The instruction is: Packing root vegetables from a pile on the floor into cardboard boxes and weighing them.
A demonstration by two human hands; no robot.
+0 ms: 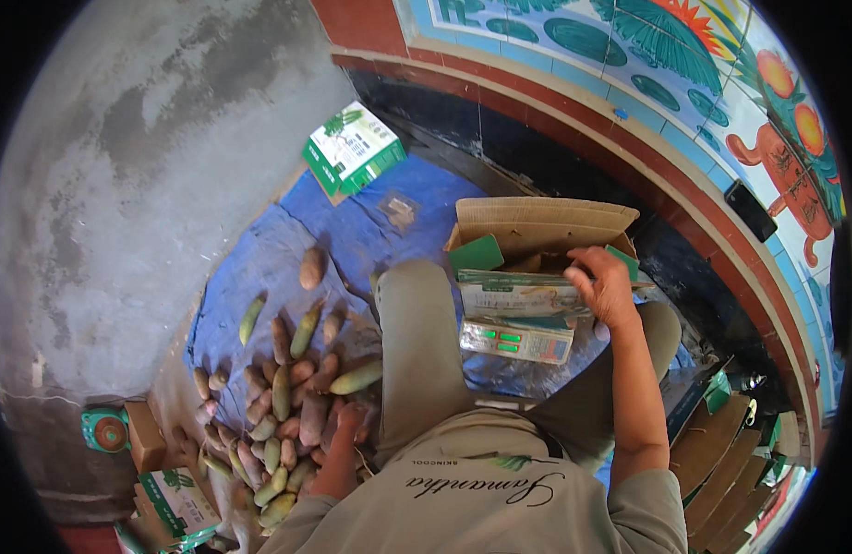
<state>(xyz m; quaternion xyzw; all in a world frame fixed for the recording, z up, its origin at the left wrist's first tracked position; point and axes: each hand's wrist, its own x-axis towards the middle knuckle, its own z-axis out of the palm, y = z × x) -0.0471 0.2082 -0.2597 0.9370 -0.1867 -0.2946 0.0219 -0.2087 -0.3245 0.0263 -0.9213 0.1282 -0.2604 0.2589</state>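
the open carton (553,210) is standing between the knees, its flaps folding outward, probably so that its mouth is staying within easy reach. the right hand (599,282) is hanging over its near right edge, fingers curling and perhaps steadying it; cannot tell whether they are closing on the cardboard. the scale (515,340) is facing the body with its display lit, presumably for easy reading; cannot tell whether the carton is resting on it or behind. the left hand (350,423) is reaching down into the tubers (313,417), which are lying loose beside the left knee, a handy side for picking; its fingertips are hiding, so grip unknown. the blue sheet (246,268) is spreading underneath, likely keeping tubers off the floor.
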